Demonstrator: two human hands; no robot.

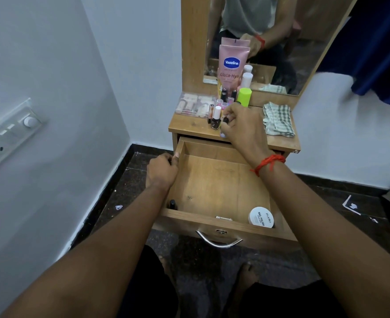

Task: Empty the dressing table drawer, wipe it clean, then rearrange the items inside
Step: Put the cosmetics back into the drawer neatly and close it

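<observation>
The wooden drawer [214, 180] is pulled out. Inside it lie a white nail polish remover jar [261, 217] at the front right, a dark small bottle [172, 204] in the front left corner, and a thin metal piece [223, 218] by the front wall. My left hand [161, 171] grips the drawer's left wall. My right hand [244, 125] is over the tabletop [189, 128], fingers closed on a small dark-capped bottle [225, 121]. Beside it stands a dark nail polish bottle with a white cap [215, 118].
On the top stand a pink Vaseline tube [232, 65], a green-capped bottle [244, 96], a clear makeup case [195, 104] and a folded checked cloth [277, 119]. A mirror [281, 42] rises behind. A wall with a switchboard [10, 134] is to the left; a blue curtain [382, 53] hangs right.
</observation>
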